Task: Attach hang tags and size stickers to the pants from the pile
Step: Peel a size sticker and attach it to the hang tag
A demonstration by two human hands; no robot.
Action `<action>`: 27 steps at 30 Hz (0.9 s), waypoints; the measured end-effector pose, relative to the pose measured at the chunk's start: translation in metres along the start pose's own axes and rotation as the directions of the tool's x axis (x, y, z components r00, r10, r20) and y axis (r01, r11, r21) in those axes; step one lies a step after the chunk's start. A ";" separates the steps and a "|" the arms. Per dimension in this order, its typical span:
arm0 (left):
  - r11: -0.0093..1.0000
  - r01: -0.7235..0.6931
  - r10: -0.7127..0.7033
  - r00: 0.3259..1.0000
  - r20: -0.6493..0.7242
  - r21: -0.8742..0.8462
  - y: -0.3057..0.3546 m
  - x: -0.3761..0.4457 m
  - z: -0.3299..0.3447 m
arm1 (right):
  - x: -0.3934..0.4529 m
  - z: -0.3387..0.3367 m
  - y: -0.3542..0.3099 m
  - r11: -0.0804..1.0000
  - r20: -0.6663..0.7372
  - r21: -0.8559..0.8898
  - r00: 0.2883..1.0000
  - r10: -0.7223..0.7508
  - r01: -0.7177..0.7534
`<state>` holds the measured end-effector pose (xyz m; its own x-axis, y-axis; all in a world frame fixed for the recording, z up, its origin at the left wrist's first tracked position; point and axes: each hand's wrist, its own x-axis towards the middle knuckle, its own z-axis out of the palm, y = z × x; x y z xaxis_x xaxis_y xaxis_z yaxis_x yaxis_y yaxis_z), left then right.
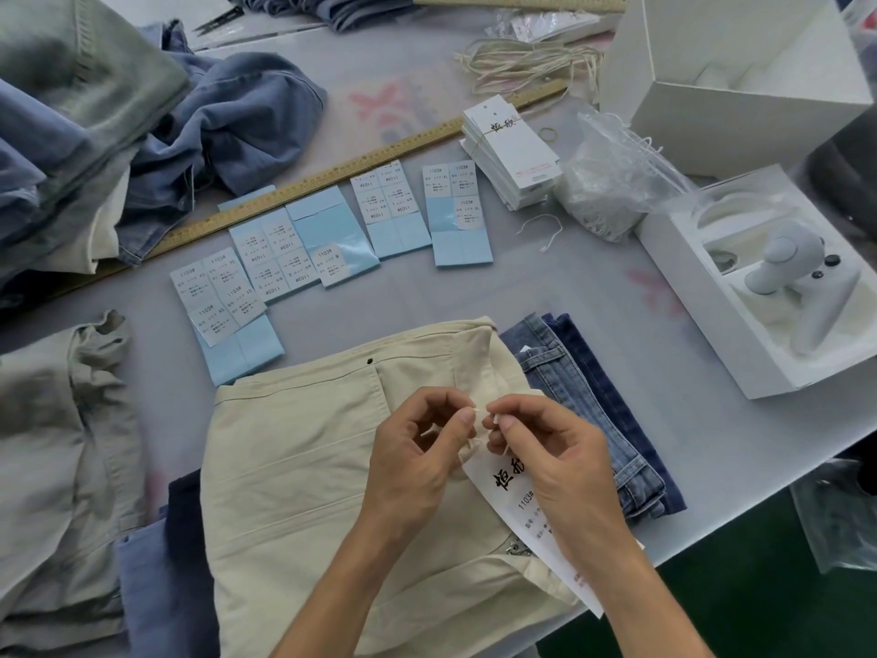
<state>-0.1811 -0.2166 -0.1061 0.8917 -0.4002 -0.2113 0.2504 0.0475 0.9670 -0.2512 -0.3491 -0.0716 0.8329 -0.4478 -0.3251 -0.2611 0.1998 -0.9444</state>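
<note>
Centrally, near the bench's front edge, cream pants (303, 448) are laid flat. A thin string end (476, 410) is pinched between the left hand (413, 448) and right hand (550, 448), both grips closed on it. A white hang tag (503, 486) is seen under the right hand. Size sticker sheets (327, 230) are spread mid-bench; a tag stack (512, 149) sits toward the back right.
</note>
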 end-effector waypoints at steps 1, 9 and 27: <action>1.000 -0.001 0.001 1.000 0.002 0.005 0.000 0.000 -0.001 | 0.000 0.000 0.000 1.000 -0.002 -0.015 1.000 0.001 -0.001; 1.000 0.009 -0.010 0.999 0.039 0.020 0.000 -0.001 -0.003 | 0.001 0.000 0.005 0.996 -0.004 -0.083 1.000 -0.031 0.031; 0.996 0.015 -0.024 0.995 0.095 0.085 -0.005 0.002 -0.007 | 0.001 0.003 0.013 0.990 0.018 -0.109 0.996 -0.086 0.088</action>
<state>-0.1784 -0.2114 -0.1119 0.8457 -0.4864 -0.2195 0.2312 -0.0367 0.9722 -0.2519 -0.3444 -0.0844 0.8611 -0.4474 -0.2416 -0.2390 0.0634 -0.9690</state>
